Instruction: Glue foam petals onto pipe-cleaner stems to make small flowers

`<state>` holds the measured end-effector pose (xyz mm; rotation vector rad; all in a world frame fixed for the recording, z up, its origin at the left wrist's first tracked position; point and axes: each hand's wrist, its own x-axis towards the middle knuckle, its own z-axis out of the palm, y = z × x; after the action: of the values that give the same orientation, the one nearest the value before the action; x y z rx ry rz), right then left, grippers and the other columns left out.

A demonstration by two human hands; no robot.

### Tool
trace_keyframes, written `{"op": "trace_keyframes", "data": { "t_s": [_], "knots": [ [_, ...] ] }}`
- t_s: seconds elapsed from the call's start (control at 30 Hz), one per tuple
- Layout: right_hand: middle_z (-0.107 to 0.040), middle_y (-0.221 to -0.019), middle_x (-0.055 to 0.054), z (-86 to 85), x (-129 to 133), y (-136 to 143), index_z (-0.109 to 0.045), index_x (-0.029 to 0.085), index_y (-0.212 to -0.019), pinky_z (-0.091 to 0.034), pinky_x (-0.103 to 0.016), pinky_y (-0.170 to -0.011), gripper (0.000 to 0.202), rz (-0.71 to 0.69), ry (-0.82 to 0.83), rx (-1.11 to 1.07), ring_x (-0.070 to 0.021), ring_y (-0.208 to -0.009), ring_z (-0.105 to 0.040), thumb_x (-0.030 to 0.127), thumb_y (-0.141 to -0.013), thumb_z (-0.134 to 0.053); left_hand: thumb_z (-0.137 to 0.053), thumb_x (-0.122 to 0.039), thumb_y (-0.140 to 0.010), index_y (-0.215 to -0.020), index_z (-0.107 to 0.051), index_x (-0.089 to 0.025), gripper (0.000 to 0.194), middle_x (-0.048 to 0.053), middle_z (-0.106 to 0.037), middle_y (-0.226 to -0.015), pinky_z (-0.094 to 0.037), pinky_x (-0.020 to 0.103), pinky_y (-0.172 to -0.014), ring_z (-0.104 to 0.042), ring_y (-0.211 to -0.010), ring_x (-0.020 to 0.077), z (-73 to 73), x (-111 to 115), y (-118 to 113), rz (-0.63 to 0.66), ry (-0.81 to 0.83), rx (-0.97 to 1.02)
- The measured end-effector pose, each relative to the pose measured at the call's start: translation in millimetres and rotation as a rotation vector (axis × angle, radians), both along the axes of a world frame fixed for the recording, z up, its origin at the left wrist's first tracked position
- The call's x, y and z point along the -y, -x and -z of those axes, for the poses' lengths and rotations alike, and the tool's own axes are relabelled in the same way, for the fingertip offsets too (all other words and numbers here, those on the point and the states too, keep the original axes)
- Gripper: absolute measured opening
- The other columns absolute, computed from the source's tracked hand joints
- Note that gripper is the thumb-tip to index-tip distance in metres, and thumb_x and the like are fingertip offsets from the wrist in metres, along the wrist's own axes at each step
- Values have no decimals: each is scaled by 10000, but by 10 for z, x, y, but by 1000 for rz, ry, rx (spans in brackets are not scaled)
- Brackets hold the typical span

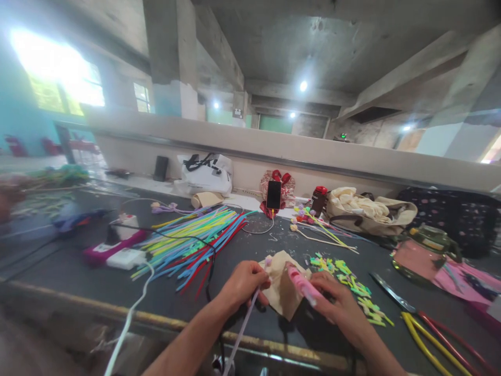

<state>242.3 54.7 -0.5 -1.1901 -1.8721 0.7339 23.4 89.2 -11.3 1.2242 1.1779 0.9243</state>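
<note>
My left hand (247, 282) is closed around a pale lilac stem (245, 326). The stem trails down past the table edge, and a small lilac tuft (268, 260) shows above the fingers. In my right hand (332, 293) is a pink glue gun (300, 283), its tip pointing up and to the left. Between the two hands, a crumpled tan sheet of paper (282, 267) lies on the dark table. Just right of it are many short green and yellow cut pieces (352, 279).
Colourful strips (188, 240) lie at left beside a purple power strip (97, 253) with cables. Large scissors (410, 309) with red and yellow handles lie at right, near a green bottle (425, 245). A phone (273, 195) stands at the back beside a white bag (207, 175).
</note>
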Motion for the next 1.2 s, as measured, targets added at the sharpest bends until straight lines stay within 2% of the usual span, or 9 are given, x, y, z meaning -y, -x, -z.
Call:
{"op": "trace_keyframes", "data": {
  "t_s": [0.1, 0.17, 0.37, 0.5, 0.6, 0.67, 0.8, 0.93, 1.2],
  "knots": [
    [-652, -756, -51, 40, -59, -161, -692, 165, -734, -428, -310, -648, 205, 151, 159, -453, -221, -721, -575, 339, -632, -660, -549, -237, -654, -590, -546, -142, 115, 41, -679, -558, -242, 145, -240, -591, -342, 134, 6, 3, 7, -6, -2, 2],
    [-656, -645, -51, 47, -76, -252, -691, 148, -755, -427, -304, -565, 270, 225, 223, -609, -205, -590, -576, 388, -634, -659, -549, -234, -655, -591, -550, -138, 115, 46, -683, -579, -242, 145, -243, -589, -344, 129, 17, 5, 2, -9, -1, 19],
    [-687, -759, -73, 41, 155, -192, -666, 168, -787, -453, -304, -533, 284, 128, 257, -845, -212, -588, -594, 429, -704, -593, -607, -284, -652, -593, -569, -128, 171, 55, -680, -603, -237, 147, -270, -582, -390, 111, 3, 15, 37, -23, -3, 166],
    [-660, -612, -47, 107, 362, 79, -659, 185, -716, -404, -263, -423, 286, 117, 308, -792, -178, -465, -538, 462, -686, -597, -649, -350, -646, -623, -610, -117, 237, 36, -659, -614, -269, 139, -326, -529, -423, 63, -39, 29, 124, -56, -33, 320],
    [-608, -503, -41, 108, 417, 323, -660, 189, -677, -347, -256, -384, 384, 45, 284, -688, -168, -411, -495, 561, -667, -564, -668, -346, -644, -641, -642, -98, 250, -21, -580, -503, -189, 127, -307, -338, -323, -5, -43, 44, 178, -90, -52, 413],
    [-597, -498, -46, 75, 419, 476, -665, 178, -718, -327, -251, -394, 451, -8, 268, -660, -169, -424, -498, 600, -689, -507, -676, -344, -639, -632, -642, -96, 250, -25, -573, -504, -127, 133, -290, -274, -299, -21, -29, 51, 199, -101, -43, 466],
    [-597, -528, -44, 7, 390, 684, -661, 158, -794, -323, -232, -410, 502, -40, 250, -619, -154, -449, -494, 619, -698, -486, -688, -320, -632, -619, -630, -111, 217, -7, -603, -535, -163, 132, -283, -361, -307, -5, 9, 44, 213, -102, -17, 561],
    [-594, -523, -33, 17, 361, 764, -672, 159, -802, -335, -219, -381, 511, 35, 254, -614, -122, -400, -442, 630, -671, -523, -712, -276, -613, -624, -619, -122, 179, 22, -654, -628, -255, 130, -310, -491, -405, 31, 25, 25, 215, -97, -21, 637],
    [-625, -537, -42, 50, 357, 831, -668, 155, -851, -420, -228, -395, 501, 66, 352, -740, -151, -433, -544, 592, -610, -626, -722, -292, -611, -625, -630, -113, 202, 32, -668, -622, -333, 144, -367, -499, -408, 40, 30, 41, 213, -28, -21, 690]
  ]
}}
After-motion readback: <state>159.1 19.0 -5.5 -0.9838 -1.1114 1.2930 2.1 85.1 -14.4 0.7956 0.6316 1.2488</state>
